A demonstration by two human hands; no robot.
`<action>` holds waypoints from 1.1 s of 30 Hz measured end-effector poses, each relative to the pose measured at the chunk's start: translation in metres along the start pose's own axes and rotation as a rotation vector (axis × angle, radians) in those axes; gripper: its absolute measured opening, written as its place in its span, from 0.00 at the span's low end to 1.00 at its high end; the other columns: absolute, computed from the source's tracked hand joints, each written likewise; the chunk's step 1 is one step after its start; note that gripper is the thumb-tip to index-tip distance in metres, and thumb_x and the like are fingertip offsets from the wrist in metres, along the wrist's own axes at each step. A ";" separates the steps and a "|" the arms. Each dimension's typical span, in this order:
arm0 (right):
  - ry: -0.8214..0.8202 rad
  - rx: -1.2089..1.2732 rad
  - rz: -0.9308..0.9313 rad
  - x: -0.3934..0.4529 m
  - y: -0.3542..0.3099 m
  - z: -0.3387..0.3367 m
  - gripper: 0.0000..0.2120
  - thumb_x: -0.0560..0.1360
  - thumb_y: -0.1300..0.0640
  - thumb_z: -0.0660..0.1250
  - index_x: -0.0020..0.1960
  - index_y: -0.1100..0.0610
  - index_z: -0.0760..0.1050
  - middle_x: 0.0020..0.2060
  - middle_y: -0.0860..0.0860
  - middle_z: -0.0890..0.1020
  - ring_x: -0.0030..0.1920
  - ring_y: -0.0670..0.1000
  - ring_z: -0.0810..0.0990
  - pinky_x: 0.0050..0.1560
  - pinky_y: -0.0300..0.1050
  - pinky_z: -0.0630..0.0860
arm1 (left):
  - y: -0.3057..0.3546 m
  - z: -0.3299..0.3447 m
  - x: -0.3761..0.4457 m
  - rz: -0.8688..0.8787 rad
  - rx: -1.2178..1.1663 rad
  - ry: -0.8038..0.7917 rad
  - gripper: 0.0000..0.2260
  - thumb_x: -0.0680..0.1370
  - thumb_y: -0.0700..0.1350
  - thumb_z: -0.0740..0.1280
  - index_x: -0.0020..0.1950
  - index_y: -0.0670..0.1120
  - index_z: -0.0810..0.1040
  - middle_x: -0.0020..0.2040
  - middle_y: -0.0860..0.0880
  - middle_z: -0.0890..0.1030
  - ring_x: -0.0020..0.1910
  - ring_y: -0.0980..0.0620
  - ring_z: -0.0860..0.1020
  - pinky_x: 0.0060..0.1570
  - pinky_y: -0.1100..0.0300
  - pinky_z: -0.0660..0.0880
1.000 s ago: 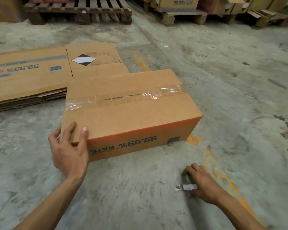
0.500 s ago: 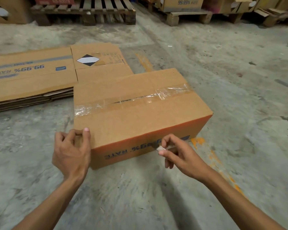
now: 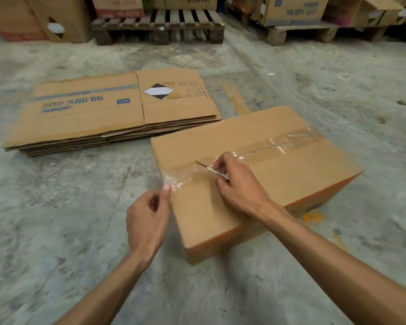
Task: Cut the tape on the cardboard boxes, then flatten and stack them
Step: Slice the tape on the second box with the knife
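The right hand [image 3: 240,191] pinches a small blade [image 3: 208,168] on the box's [image 3: 279,174] clear tape [image 3: 288,143]; the left hand [image 3: 148,219], fingers curled, presses its thumb on the box's left edge.

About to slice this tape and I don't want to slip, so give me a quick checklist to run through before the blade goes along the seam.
1. Blade tip on the tape at the seam: ok.
2. Right hand grips the blade firmly: ok.
3. Left hand steadies the box at its near-left edge: ok.
4. Left thumb clear of the cutting line: not ok, it touches the tape end.
5. Tape already cut further along: cannot tell.
6. Flattened stack clear of the box: ok.
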State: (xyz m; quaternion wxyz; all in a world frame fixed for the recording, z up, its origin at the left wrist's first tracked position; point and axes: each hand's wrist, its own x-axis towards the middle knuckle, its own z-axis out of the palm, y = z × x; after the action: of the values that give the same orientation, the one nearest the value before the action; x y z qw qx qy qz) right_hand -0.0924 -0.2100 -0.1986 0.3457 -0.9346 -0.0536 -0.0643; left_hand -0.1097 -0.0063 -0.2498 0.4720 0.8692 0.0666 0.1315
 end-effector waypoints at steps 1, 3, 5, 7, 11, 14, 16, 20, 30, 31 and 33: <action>0.024 -0.045 0.019 -0.002 0.002 0.001 0.08 0.74 0.58 0.62 0.52 0.50 0.68 0.45 0.50 0.80 0.46 0.55 0.77 0.46 0.52 0.74 | 0.002 0.006 -0.003 0.048 -0.013 -0.069 0.25 0.78 0.65 0.57 0.35 0.49 0.80 0.32 0.53 0.80 0.34 0.53 0.78 0.36 0.56 0.73; 0.080 -0.131 0.076 -0.009 0.009 0.001 0.09 0.73 0.57 0.63 0.52 0.49 0.66 0.45 0.48 0.80 0.46 0.55 0.76 0.43 0.50 0.72 | 0.010 0.018 -0.001 0.065 -0.073 -0.168 0.25 0.78 0.64 0.55 0.33 0.52 0.82 0.33 0.53 0.82 0.36 0.54 0.80 0.42 0.54 0.76; 0.156 -0.141 0.100 -0.023 0.018 -0.001 0.10 0.73 0.58 0.63 0.51 0.50 0.65 0.43 0.48 0.78 0.42 0.55 0.75 0.39 0.48 0.68 | 0.022 0.028 0.014 -0.005 -0.200 -0.068 0.23 0.76 0.63 0.54 0.34 0.52 0.81 0.38 0.52 0.83 0.43 0.50 0.80 0.46 0.52 0.75; 0.196 -0.053 0.056 -0.038 0.028 -0.006 0.09 0.74 0.61 0.63 0.50 0.53 0.65 0.38 0.49 0.76 0.38 0.53 0.72 0.38 0.47 0.64 | 0.029 0.035 0.033 0.039 -0.138 -0.005 0.20 0.74 0.66 0.56 0.44 0.55 0.81 0.52 0.51 0.78 0.57 0.49 0.75 0.55 0.51 0.73; 0.147 -0.075 -0.013 -0.052 0.048 -0.023 0.07 0.77 0.60 0.63 0.49 0.55 0.64 0.38 0.49 0.72 0.37 0.49 0.67 0.38 0.42 0.59 | 0.026 0.043 0.065 0.252 0.049 -0.654 0.31 0.63 0.76 0.65 0.64 0.68 0.72 0.71 0.58 0.59 0.73 0.51 0.59 0.71 0.48 0.63; 0.117 -0.099 -0.021 -0.041 0.071 -0.046 0.07 0.78 0.59 0.63 0.50 0.55 0.64 0.40 0.50 0.74 0.38 0.49 0.69 0.39 0.42 0.60 | 0.035 0.048 0.069 0.334 0.121 -0.703 0.33 0.60 0.74 0.70 0.63 0.67 0.73 0.65 0.54 0.65 0.66 0.54 0.66 0.66 0.55 0.66; 0.075 -0.169 -0.041 -0.028 0.091 -0.066 0.06 0.78 0.60 0.62 0.51 0.57 0.65 0.41 0.52 0.74 0.39 0.51 0.69 0.40 0.45 0.63 | 0.044 0.057 0.063 0.346 0.134 -0.636 0.34 0.59 0.72 0.71 0.63 0.65 0.74 0.58 0.52 0.67 0.59 0.55 0.67 0.59 0.59 0.67; 0.084 -0.391 -0.012 -0.012 0.124 -0.104 0.04 0.79 0.59 0.61 0.52 0.57 0.67 0.43 0.55 0.76 0.44 0.57 0.73 0.44 0.55 0.71 | 0.062 0.084 0.043 0.387 0.170 -0.516 0.34 0.56 0.73 0.71 0.59 0.62 0.74 0.47 0.53 0.67 0.48 0.55 0.69 0.46 0.59 0.67; 0.274 -0.011 0.235 -0.117 0.092 -0.091 0.14 0.78 0.57 0.66 0.61 0.49 0.67 0.46 0.48 0.80 0.44 0.48 0.79 0.41 0.38 0.70 | 0.074 0.098 0.004 0.557 0.360 -0.504 0.40 0.58 0.80 0.63 0.64 0.62 0.68 0.35 0.55 0.76 0.39 0.49 0.78 0.39 0.52 0.77; 0.266 -0.004 0.249 -0.128 0.088 -0.090 0.13 0.79 0.55 0.65 0.61 0.49 0.68 0.47 0.47 0.80 0.44 0.47 0.79 0.42 0.39 0.71 | 0.073 0.099 0.001 0.566 0.369 -0.487 0.39 0.59 0.81 0.61 0.64 0.62 0.69 0.36 0.55 0.77 0.40 0.49 0.79 0.39 0.51 0.78; 0.255 -0.020 0.266 -0.143 0.084 -0.087 0.07 0.79 0.54 0.66 0.56 0.51 0.71 0.47 0.44 0.81 0.45 0.44 0.78 0.43 0.40 0.72 | 0.074 0.102 0.001 0.616 0.379 -0.433 0.37 0.61 0.81 0.59 0.61 0.60 0.73 0.43 0.54 0.78 0.43 0.50 0.77 0.40 0.52 0.77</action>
State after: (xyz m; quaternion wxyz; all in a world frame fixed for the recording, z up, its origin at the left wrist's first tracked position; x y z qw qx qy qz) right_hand -0.2283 -0.3389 -0.2092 0.3457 -0.9212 0.1154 -0.1364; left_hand -0.0794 -0.1288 -0.2405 0.2455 0.9275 -0.2740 0.0662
